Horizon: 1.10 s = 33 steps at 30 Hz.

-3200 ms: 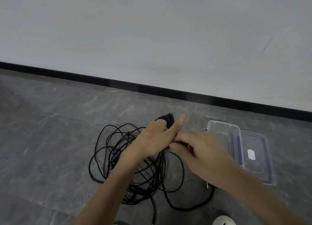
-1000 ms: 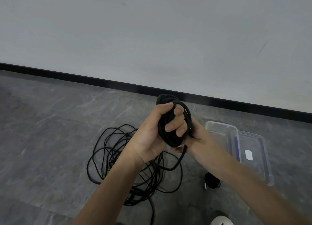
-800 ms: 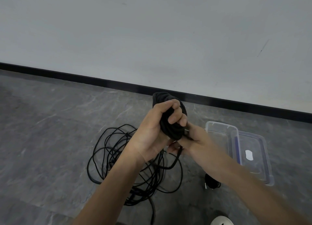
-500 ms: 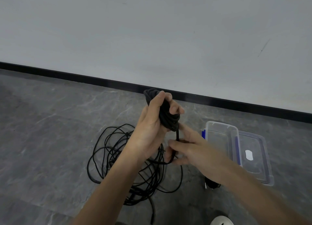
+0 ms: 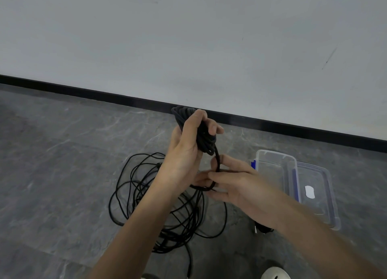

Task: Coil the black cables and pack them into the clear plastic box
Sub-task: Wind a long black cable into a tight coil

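**Both hands on one black cable, the clear box at the right**

The left hand [image 5: 184,153] is raised in the centre of the frame. Its fingers and thumb are curled tightly round a coiled bundle [image 5: 206,140] of black cable, which stands upright in the fist and comes out above it.

From the lower end of the bundle a loose strand [image 5: 217,163] hangs down. The right hand [image 5: 236,186], just below and to the right, pinches this strand between the thumb and the fingers. Under the fingers the strand bends into a small loop toward the left wrist.

Below the hands, in the lower centre, a tangle of loose cables [image 5: 144,197] lies spread on the grey floor [image 5: 62,174].

The clear plastic box [image 5: 274,167] stands on the floor at the right, open on top, with a blue clip [image 5: 253,164] on its left wall. No cable is visible inside it. Its lid [image 5: 314,195] lies flat at its right side; I cannot tell if the box overlaps it.

A small black object [image 5: 261,228] shows under the right forearm, too hidden to name. A white shoe tip [image 5: 274,274] shows at the bottom edge.
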Each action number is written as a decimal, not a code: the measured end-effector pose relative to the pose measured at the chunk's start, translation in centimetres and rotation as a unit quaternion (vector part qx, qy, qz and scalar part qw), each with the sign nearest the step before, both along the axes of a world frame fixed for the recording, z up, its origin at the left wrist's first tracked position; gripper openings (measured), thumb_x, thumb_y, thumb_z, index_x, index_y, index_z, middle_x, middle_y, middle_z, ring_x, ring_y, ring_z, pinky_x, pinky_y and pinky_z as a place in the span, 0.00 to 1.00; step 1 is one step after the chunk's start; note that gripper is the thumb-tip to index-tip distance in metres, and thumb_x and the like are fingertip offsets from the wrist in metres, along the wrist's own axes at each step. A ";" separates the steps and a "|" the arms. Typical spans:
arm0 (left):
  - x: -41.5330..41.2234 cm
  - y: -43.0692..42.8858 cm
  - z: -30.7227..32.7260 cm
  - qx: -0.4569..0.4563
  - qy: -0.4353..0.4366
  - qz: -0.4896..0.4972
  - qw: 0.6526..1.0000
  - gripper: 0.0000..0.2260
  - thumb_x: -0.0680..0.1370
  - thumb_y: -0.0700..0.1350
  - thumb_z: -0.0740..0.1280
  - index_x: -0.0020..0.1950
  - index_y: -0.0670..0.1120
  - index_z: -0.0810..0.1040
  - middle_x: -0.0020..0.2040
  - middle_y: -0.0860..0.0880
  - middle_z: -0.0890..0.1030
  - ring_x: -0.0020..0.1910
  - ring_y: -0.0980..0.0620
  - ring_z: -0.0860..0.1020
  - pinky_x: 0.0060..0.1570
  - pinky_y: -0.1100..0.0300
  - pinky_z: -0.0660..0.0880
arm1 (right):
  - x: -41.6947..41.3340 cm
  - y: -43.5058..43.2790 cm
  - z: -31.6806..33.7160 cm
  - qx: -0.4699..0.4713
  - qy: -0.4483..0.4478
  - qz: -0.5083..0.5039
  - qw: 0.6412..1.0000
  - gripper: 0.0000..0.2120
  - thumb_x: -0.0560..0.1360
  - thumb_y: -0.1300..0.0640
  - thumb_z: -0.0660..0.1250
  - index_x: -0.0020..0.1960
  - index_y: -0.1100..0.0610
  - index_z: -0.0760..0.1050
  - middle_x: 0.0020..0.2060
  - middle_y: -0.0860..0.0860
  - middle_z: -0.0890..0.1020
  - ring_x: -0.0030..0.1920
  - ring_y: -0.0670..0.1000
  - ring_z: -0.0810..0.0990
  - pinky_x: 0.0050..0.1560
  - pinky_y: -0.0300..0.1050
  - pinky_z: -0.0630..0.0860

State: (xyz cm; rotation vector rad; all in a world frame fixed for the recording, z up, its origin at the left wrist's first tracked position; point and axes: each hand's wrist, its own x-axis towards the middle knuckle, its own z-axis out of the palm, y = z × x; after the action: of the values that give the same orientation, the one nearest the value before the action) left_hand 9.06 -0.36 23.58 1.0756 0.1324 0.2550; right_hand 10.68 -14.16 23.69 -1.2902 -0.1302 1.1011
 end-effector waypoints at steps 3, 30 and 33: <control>0.0 -0.1 0.0 0.012 0.001 0.005 1.000 0.08 0.79 0.49 0.58 0.42 0.47 0.72 0.33 0.53 0.73 0.42 0.54 0.77 0.57 0.56 0.69 | -0.1 0.1 -0.2 0.011 -0.017 0.010 1.000 0.07 0.78 0.68 0.61 0.46 0.58 0.69 0.55 0.58 0.83 0.60 0.52 0.80 0.69 0.57 0.68; 0.0 0.7 0.2 0.127 0.040 0.141 0.981 0.18 0.83 0.47 0.59 0.33 0.56 0.76 0.36 0.54 0.76 0.46 0.52 0.78 0.51 0.60 0.70 | -0.5 0.8 -0.2 -0.122 -0.106 0.060 0.985 0.15 0.84 0.61 0.49 0.62 0.59 0.73 0.26 0.50 0.69 0.28 0.46 0.69 0.35 0.39 0.73; 0.0 0.4 0.0 0.180 0.046 0.170 0.968 0.12 0.82 0.45 0.60 0.39 0.49 0.74 0.36 0.54 0.77 0.46 0.47 0.78 0.48 0.65 0.74 | -0.7 1.2 0.0 -0.109 -0.029 0.016 0.993 0.14 0.84 0.58 0.50 0.60 0.60 0.73 0.25 0.49 0.66 0.25 0.46 0.66 0.30 0.41 0.75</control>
State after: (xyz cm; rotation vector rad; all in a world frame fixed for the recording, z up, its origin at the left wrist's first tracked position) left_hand 9.05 0.04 23.54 1.4250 0.3673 0.5541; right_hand 9.93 -12.95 23.73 -1.5208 -0.0740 1.1288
